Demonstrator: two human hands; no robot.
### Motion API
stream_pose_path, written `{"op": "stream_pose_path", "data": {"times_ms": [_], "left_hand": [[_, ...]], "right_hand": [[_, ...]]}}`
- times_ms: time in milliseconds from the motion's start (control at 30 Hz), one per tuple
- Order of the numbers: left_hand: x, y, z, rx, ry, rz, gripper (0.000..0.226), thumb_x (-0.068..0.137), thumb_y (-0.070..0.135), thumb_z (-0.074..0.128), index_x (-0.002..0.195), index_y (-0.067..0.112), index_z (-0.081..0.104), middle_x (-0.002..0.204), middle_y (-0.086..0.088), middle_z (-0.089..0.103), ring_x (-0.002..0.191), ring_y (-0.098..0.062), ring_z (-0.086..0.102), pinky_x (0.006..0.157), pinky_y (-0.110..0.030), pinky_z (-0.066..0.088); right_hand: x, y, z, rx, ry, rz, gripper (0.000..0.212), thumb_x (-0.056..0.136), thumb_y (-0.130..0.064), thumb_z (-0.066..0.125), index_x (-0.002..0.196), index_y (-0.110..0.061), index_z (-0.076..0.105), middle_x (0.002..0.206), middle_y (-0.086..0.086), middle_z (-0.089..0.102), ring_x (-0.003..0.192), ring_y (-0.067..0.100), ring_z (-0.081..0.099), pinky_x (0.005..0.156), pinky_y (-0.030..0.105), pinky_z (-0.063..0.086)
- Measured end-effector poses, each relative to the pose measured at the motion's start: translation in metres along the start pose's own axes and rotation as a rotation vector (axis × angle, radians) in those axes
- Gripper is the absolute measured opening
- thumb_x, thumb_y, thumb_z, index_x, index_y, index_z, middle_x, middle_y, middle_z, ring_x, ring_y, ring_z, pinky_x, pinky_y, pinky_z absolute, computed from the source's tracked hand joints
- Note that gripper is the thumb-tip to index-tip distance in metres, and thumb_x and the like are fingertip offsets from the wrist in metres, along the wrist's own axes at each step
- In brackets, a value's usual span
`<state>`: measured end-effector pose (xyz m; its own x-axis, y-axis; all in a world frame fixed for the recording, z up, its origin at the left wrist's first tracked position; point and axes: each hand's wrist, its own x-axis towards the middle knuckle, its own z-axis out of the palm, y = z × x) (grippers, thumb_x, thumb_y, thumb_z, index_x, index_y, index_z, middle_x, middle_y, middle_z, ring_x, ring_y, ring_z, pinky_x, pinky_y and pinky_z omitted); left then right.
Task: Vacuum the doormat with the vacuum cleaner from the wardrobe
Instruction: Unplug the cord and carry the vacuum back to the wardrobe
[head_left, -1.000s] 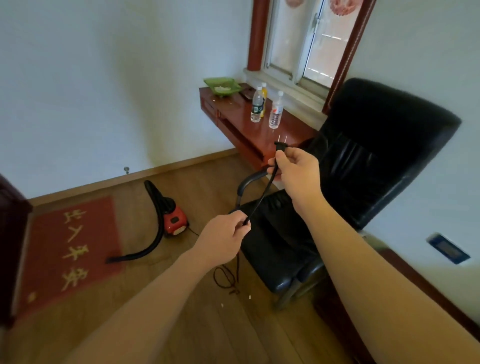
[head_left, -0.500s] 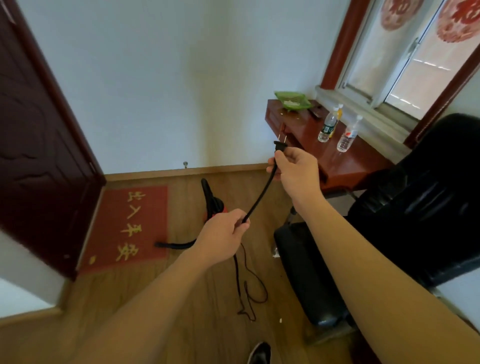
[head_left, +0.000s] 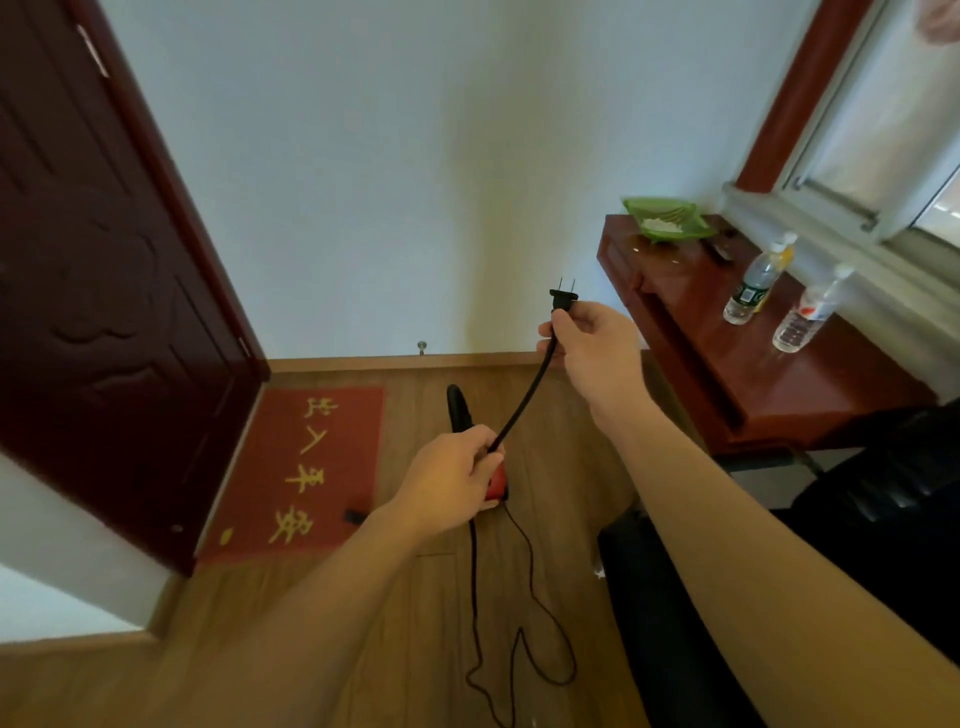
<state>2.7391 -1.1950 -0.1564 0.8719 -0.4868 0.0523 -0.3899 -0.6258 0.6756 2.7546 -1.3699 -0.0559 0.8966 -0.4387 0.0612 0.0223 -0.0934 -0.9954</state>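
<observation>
Red plastic vacuum cleaner (head_left: 497, 484) with black hose: lying on wooden floor at three o'clock of red rectangular doormat (head_left: 311, 467). Pinching black rubber cord (head_left: 519, 410) just under black two-pin plug (head_left: 563, 301) with right hand (head_left: 592, 348), clamping it lower with left hand (head_left: 452, 480). Best steering fingers clear of prongs and leaving slack loose for reaching a socket.

Noted: left hand (head_left: 457, 480) and right hand (head_left: 597, 351), both bare. Forearms likewise bare along the whole visible length, from wrist to the edge of view. Finer detail blurred.

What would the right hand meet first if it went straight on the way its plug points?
Probably the white wall: the right hand aims the plug up at it, with nothing visible between, though depth is unclear.
</observation>
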Motion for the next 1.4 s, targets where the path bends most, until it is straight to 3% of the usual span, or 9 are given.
{"op": "stream_pose_path", "data": {"times_ms": [100,300,500,767,833,967,1067,1400], "left_hand": [[0.037,0.003,0.006,-0.007,-0.003,-0.029,0.01,0.105,0.026,0.053,0.099,0.031,0.058,0.073,0.006,0.064,0.058,-0.005,0.058,0.054,-0.021,0.039],[0.094,0.003,0.01,-0.016,0.012,-0.058,0.016,0.105,0.026,0.051,0.093,0.035,0.053,0.068,0.007,0.058,0.054,-0.002,0.052,0.051,-0.016,0.034],[0.133,-0.013,0.012,-0.04,0.018,-0.098,0.022,0.105,0.027,0.052,0.088,0.04,0.052,0.071,0.001,0.063,0.054,-0.009,0.054,0.054,-0.027,0.044],[0.194,-0.053,0.007,-0.081,0.019,-0.084,0.017,0.105,0.026,0.052,0.091,0.035,0.056,0.068,0.003,0.061,0.052,-0.007,0.05,0.053,-0.027,0.042],[0.217,-0.067,0.004,-0.071,0.014,-0.083,0.014,0.105,0.028,0.052,0.094,0.034,0.057,0.07,0.005,0.062,0.054,-0.006,0.054,0.052,-0.024,0.042],[0.27,-0.095,-0.006,-0.087,0.0,-0.069,0.01,0.104,0.03,0.052,0.097,0.033,0.059,0.076,0.006,0.066,0.064,-0.009,0.062,0.059,-0.031,0.052],[0.305,-0.114,-0.014,-0.082,-0.022,-0.05,0.01,0.104,0.031,0.053,0.1,0.029,0.062,0.075,0.009,0.064,0.064,-0.006,0.06,0.06,-0.025,0.047],[0.388,-0.149,-0.042,-0.044,-0.077,-0.016,0.01,0.104,0.029,0.053,0.104,0.025,0.063,0.083,0.008,0.065,0.074,-0.008,0.063,0.069,-0.027,0.053]], "right_hand": [[0.042,0.003,-0.004,-0.033,-0.032,0.003,0.017,0.103,-0.013,0.055,0.115,-0.006,0.064,0.087,0.004,0.071,0.067,0.008,0.068,0.07,0.023,0.06],[0.107,0.007,-0.008,-0.057,-0.074,0.01,0.017,0.103,-0.015,0.054,0.117,-0.009,0.063,0.089,0.003,0.071,0.067,0.004,0.068,0.062,0.015,0.056],[0.151,0.017,0.003,-0.06,-0.103,0.047,0.028,0.103,-0.015,0.054,0.127,-0.003,0.061,0.096,0.006,0.073,0.073,0.008,0.069,0.061,0.012,0.054],[0.213,0.033,0.033,-0.107,-0.125,0.038,0.027,0.103,-0.018,0.055,0.127,-0.007,0.061,0.095,0.003,0.073,0.074,0.007,0.07,0.071,0.018,0.059],[0.234,0.036,0.046,-0.122,-0.124,0.043,0.026,0.103,-0.018,0.055,0.127,-0.009,0.061,0.095,0.002,0.073,0.074,0.006,0.07,0.069,0.017,0.059],[0.281,0.039,0.072,-0.127,-0.106,0.048,0.018,0.103,-0.016,0.055,0.119,-0.012,0.062,0.092,0.002,0.072,0.072,0.007,0.069,0.071,0.022,0.061],[0.315,0.043,0.092,-0.159,-0.095,0.064,0.013,0.102,-0.017,0.056,0.115,-0.017,0.061,0.093,0.001,0.073,0.073,0.007,0.071,0.074,0.024,0.061],[0.399,0.054,0.129,-0.175,-0.044,0.109,0.022,0.102,-0.019,0.057,0.122,-0.011,0.062,0.093,0.001,0.074,0.081,0.014,0.073,0.079,0.03,0.062]]}}
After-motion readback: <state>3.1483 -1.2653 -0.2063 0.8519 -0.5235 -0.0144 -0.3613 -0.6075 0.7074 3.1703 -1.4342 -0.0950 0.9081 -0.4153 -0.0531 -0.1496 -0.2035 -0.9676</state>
